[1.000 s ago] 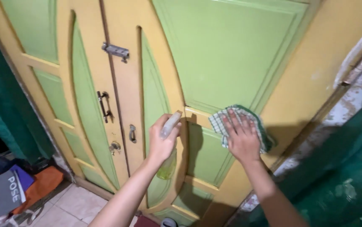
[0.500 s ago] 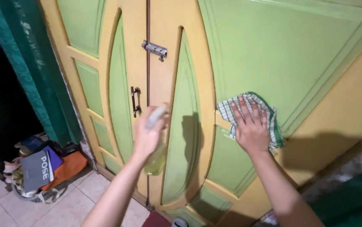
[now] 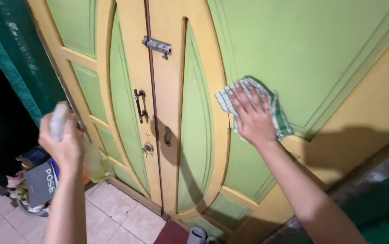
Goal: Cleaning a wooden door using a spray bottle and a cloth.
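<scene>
- Right hand [image 3: 252, 119], fingers spread flat, presses a checked cloth [image 3: 273, 113] against the green door [image 3: 321, 54] panel at centre frame.
- Left hand [image 3: 63, 144], lower left, is closed round a blurred spray bottle [image 3: 96, 163], away from the door.
- Step, as I judge it: wiping the panel; the next move calls for steady pressure along it.
- Bottle's long axis runs tilted, nozzle up-left, base down-right.
- A bolt [image 3: 157, 45] sits at upper centre.

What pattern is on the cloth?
Green and white checks on the cloth, seen in the head view.
</scene>
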